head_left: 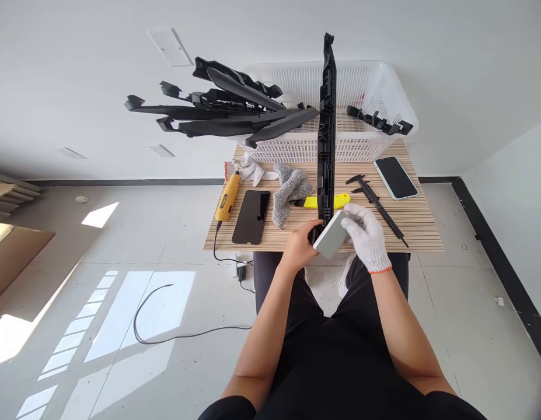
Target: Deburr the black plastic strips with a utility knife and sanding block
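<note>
A long black plastic trim strip [327,140] runs away from me across the table, its far end rising over the basket. My left hand [297,249], bare, is closed around its near end by the table's front edge. In a white knitted glove, my right hand [366,238] grips a pale grey rectangular block [332,235] between thumb and fingers. The block overlaps the strip's near end, close to my left fingers; whether it touches the strip I cannot tell. Under the strip lies a yellow utility knife [341,201].
A white plastic basket [288,150] at the back holds several black trim strips [244,116], many jutting left. On the table [292,239] lie a yellow rotary tool [228,197], a dark phone [251,217], a grey cloth [291,189], a glove [251,169], calipers [377,204] and another phone [396,177].
</note>
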`<state>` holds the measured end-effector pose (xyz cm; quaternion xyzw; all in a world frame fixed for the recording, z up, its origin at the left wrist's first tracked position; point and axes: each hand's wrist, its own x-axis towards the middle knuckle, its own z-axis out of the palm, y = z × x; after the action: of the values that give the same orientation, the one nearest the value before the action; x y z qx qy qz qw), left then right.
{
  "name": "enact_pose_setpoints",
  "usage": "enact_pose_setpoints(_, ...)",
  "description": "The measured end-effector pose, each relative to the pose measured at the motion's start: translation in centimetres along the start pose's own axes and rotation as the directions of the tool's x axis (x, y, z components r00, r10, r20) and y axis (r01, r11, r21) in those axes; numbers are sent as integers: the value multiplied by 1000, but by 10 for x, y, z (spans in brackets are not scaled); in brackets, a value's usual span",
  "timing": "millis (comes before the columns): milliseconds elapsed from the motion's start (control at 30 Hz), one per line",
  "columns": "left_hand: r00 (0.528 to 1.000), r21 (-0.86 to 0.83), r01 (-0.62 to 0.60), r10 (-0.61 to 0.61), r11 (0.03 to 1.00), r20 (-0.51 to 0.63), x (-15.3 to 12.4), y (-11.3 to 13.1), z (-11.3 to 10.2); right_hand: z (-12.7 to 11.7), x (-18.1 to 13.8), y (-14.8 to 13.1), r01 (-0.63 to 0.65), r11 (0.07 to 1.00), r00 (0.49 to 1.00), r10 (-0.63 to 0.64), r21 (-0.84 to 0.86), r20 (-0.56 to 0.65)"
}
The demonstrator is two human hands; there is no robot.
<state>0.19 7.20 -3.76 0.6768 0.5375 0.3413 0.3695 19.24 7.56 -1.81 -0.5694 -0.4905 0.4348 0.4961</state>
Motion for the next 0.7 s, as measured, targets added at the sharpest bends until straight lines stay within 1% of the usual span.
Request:
enact_pose_setpoints(33, 1000, -3, 10, -10, 1000, 7, 0, 0, 0, 0, 0, -1, -24, 999, 996, 26, 24, -91)
enact_pose_setpoints(67, 1000, -3, 11, -11, 1000, 10, -1, 1, 0, 0, 1, -2, -38, 999, 989, 43, 39, -139)
enact_pose_setpoints(100, 1000, 2, 1, -1, 1000, 11, -1, 1, 0, 0, 1, -2, -39, 999, 991, 43, 37, -124)
enact_pose_setpoints(167, 1000, 25, -31, 31, 999, 6, -2, 2, -1, 0, 1, -2, -7, 1000, 999, 7, -4, 32)
enact_pose_setpoints(200, 999, 37, -42, 42, 998, 4, -3, 2, -1, 0, 0, -2, 7, 1000, 995, -5, -18, 100)
enact_pose_setpoints(233, 999, 44, -41, 40, 998, 4, -3, 3, -1, -1, 1, -2, 8, 1000, 994, -6, -18, 114)
enact_pose_setpoints(267, 1000, 49, -26, 26, 998, 6, -3, 4, -1, -1, 1, -1, -3, 1000, 998, 4, -2, 65)
enact_pose_setpoints(333, 1000, 56, 9, -10, 998, 10, -4, 5, -1, -2, 2, -1, -41, 998, 993, 46, 54, -108)
enact_pose_setpoints(367, 1000, 60, 11, -11, 998, 10, -4, 5, -1, -2, 3, -1, -63, 996, 988, 72, 69, -136)
enact_pose_setpoints(400, 1000, 63, -5, 4, 998, 10, -4, 5, 0, -2, 4, -1, -85, 994, 991, 91, 65, -96)
enact_pose_setpoints(467, 998, 69, -59, 59, 996, 5, -4, 5, 0, -3, 5, -1, -118, 993, 991, 115, 27, 73)
enact_pose_setpoints(500, 997, 70, -73, 74, 995, 1, -4, 5, 0, -3, 6, -1, -124, 992, 985, 121, 16, 126)
enact_pose_setpoints(533, 998, 73, -69, 70, 995, -3, -4, 5, 0, -4, 6, 0, -124, 992, 985, 121, 20, 126)
enact_pose_setpoints(633, 1000, 90, -11, 12, 996, -13, -3, 5, 1, -5, 7, 2, -89, 994, 995, 91, 68, -28)
enact_pose_setpoints(667, 1000, 89, -15, 16, 996, -12, -3, 6, 1, -6, 7, 2, -83, 995, 996, 85, 61, -25)
enact_pose_setpoints(700, 999, 82, -35, 36, 996, -8, -3, 6, 1, -6, 7, 3, -84, 996, 996, 84, 43, 15)
